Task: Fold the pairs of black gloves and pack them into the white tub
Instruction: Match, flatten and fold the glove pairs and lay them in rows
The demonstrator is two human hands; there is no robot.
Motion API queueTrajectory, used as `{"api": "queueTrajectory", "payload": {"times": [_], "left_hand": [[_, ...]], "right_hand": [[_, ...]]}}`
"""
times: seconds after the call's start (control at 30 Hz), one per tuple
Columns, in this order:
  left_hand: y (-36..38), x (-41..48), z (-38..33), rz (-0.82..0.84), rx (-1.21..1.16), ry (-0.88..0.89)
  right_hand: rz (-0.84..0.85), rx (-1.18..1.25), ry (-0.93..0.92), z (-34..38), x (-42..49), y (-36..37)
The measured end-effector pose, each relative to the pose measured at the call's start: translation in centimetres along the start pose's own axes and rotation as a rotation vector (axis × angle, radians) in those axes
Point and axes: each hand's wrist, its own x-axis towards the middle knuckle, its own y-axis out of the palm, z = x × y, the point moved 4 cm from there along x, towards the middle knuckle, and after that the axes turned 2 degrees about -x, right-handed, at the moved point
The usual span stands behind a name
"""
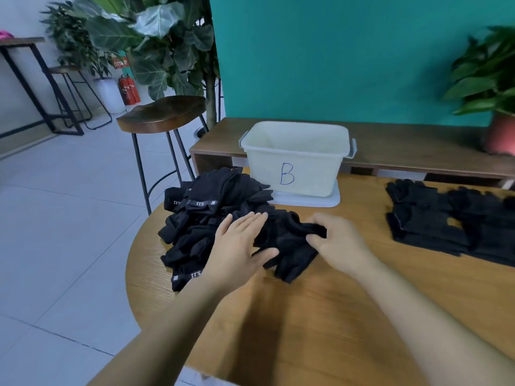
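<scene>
Saw a loose heap of black fabric gloves (pixel 195 227) at the round wooden table's (pixel 306 316) left edge. Pressed left hand (pixel 239 246), fingers straight, flat on a black knit glove pair (pixel 289 254) beside it; pinched its bunched edge with right hand (pixel 338 243). Behind, apart: white plastic tub (pixel 301 165) marked B. Far right, flat-laid black gloves (pixel 446 224).
</scene>
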Motion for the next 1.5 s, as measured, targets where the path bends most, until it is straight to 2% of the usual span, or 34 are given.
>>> {"api": "queueTrajectory", "payload": {"times": [0.1,0.2,0.37,0.47,0.6,0.87,1.03,1.17,1.4,1.5], "left_hand": [[-1.0,1.9,-4.5,0.051,-0.279,-0.009],[-1.0,2.7,-7.9,0.161,-0.566,-0.061],[-1.2,3.0,-12.6,0.215,-0.841,-0.132],[-1.4,2.9,-15.6,0.237,-0.916,-0.115],[-1.5,2.6,-18.2,0.262,-0.911,-0.052],[-2.8,1.9,-19.8,0.259,-0.947,-0.030],[-3.3,1.8,-19.7,0.230,-0.916,-0.047],[-3.9,1.6,-19.9,0.226,-0.886,-0.024],[-3.4,2.1,-18.9,0.125,-0.802,-0.075],[-3.0,2.6,-18.1,0.000,-0.683,-0.137]], "right_hand": [[0.013,0.043,-0.011,0.3,-1.7,-3.5],[-0.059,0.090,-0.018,0.0,-3.5,-6.8],[-0.172,0.464,0.030,-1.5,-6.8,-11.1],[-0.192,0.541,0.028,-2.1,-8.4,-12.1],[-0.335,0.569,0.030,-2.5,-9.7,-13.2],[-0.455,0.492,0.027,-2.8,-11.5,-14.5],[-0.481,0.421,0.018,-2.7,-11.7,-14.8],[-0.432,0.505,-0.010,-2.5,-11.6,-14.6],[-0.398,0.543,-0.012,-2.5,-11.4,-14.3],[-0.483,0.477,0.028,-2.8,-11.2,-14.0]]}}
